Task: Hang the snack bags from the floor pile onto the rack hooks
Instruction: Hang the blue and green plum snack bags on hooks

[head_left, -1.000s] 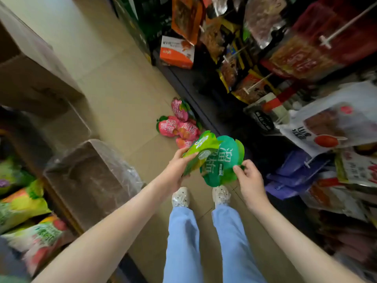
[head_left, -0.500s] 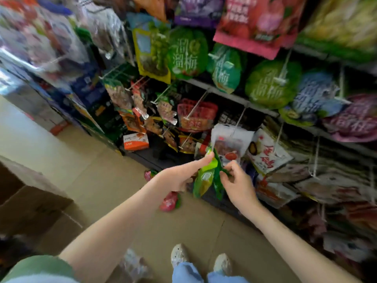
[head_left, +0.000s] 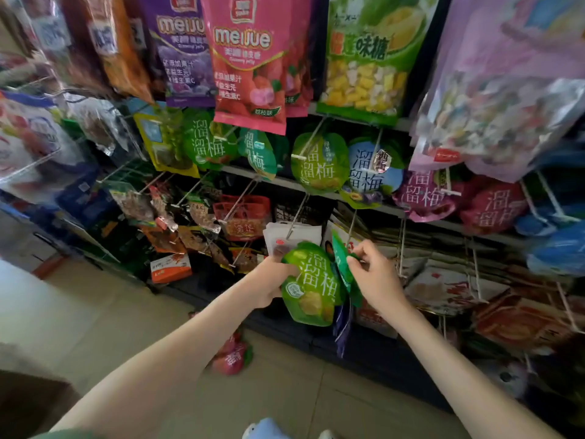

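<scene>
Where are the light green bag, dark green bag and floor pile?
light green bag (head_left: 311,286): head view, front face.
dark green bag (head_left: 342,266): head view, upper side.
floor pile (head_left: 231,359): head view, pink bag.

This is a snack shop aisle: a tall display rack (head_left: 373,356) fills the view, with rows of long wire hooks (head_left: 297,218) jutting from its rails. Each tier of the rack carries several copies of the same packaged goods, with pink Meijue jelly bags (head_left: 250,64) on the top tier, round green plum bags (head_left: 319,163) on the tier below, and brown foil packs (head_left: 202,217) on the lower left tier. At the foot of the rack, pale floor tiles (head_left: 95,312) hold a few loose pink snack bags (head_left: 232,356).
</scene>
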Available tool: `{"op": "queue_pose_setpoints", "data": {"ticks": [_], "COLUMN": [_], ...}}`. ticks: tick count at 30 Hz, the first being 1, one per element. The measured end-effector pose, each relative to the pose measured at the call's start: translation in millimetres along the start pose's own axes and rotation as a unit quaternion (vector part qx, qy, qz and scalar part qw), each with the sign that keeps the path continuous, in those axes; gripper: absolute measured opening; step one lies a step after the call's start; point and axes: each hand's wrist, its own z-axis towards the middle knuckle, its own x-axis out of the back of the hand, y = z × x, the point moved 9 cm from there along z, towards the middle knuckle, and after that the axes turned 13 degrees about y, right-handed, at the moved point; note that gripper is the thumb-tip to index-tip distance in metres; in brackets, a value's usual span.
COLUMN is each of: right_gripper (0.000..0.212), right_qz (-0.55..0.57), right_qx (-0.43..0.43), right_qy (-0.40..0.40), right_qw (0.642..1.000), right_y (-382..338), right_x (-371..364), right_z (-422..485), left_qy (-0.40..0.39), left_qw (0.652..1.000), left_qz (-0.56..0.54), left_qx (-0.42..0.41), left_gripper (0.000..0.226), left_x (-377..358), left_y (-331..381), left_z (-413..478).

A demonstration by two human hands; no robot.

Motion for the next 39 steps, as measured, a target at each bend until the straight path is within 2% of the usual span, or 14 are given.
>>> {"op": "queue_pose_setpoints", "data": {"ticks": [2, 7, 10, 14, 19, 23, 26, 28, 33, 36, 38, 39], "right_gripper": [0.018, 0.016, 0.014, 0.009, 0.007, 0.004, 0.012, 0.014, 0.008, 0.007, 0.01, 0.012], "right_qz": [-0.007, -0.049, -0.076, -0.071, -0.043, 0.046, 0.136, 0.178, 0.276, 0.249, 0.231, 0.232], "right_qx": [0.003, 0.029, 0.047, 0.06, 0.055, -0.017, -0.091, -0.127, -0.174, -0.163, -0.15, -0.146], "right_qy": [0.007, 0.002, 0.008, 0.023, 0.032, 0.012, 0.019, 0.021, 0.021, 0.018, 0.025, 0.035], "right_qw": [1.0, 0.998, 0.996, 0.995, 0.997, 0.999, 0.986, 0.975, 0.945, 0.955, 0.961, 0.961], "right_y": [8.9, 15.2, 8.4, -20.6, -75.9, -108.1, -122.9, -129.1, -140.5, -148.1, -156.2, -159.8], "right_x": [7.0, 5.0, -7.1, -42.1, -102.3, -147.5, -172.2, -185.7, -206.2, -211.7, -211.6, -210.1], "right_z": [3.6, 7.7, 10.3, 20.2, 49.6, 77.4, 91.7, 97.0, 105.8, 118.2, 128.0, 133.7], "left_qy": [0.018, 0.084, 0.127, 0.162, 0.17, 0.144, 0.134, 0.122, 0.102, 0.1, 0.103, 0.101], "left_qw": [1.0, 0.996, 0.991, 0.985, 0.98, 0.979, 0.978, 0.976, 0.973, 0.97, 0.97, 0.968], "left_qz": [-0.003, 0.0, -0.007, -0.038, -0.094, -0.103, -0.136, -0.154, -0.137, -0.108, -0.101, -0.101], "left_qx": [0.004, -0.02, -0.029, -0.038, -0.052, -0.097, -0.089, -0.091, -0.157, -0.192, -0.197, -0.205], "left_gripper": [0.041, 0.034, 0.044, 0.041, 0.039, 0.028, 0.043, 0.046, 0.03, 0.021, 0.035, 0.035], "left_x": [3.0, 36.1, 71.3, 133.1, 216.7, 274.9, 310.5, 324.7, 332.8, 332.0, 331.7, 329.1], "left_y": [-5.0, 0.6, 5.5, 11.8, 38.4, 79.8, 96.3, 102.6, 119.3, 127.0, 127.5, 130.9], "left_z": [3.5, 16.6, 29.8, 49.9, 73.6, 92.5, 110.7, 121.9, 134.2, 136.5, 142.4, 139.9]}}
